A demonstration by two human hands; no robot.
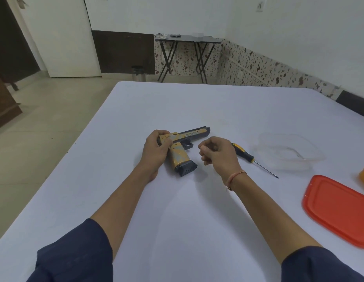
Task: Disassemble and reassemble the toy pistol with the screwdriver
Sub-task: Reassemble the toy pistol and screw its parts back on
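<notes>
Left hand (154, 148) grip pinches the rear of the yellow-and-black plastic toy pistol (182, 148) lying on the white tabletop (177, 210); right hand (216, 153) curls loosely empty beside it.

bare table (177, 210) before toy pistol (184, 148)

A line of dark print ran along the yellow strip on the slide of the toy pistol (184, 143), but it appeared upside down to the camera and too small and blurred to be read. No other lettering, number, brand or sign could be made out anywhere else in the view.
</notes>
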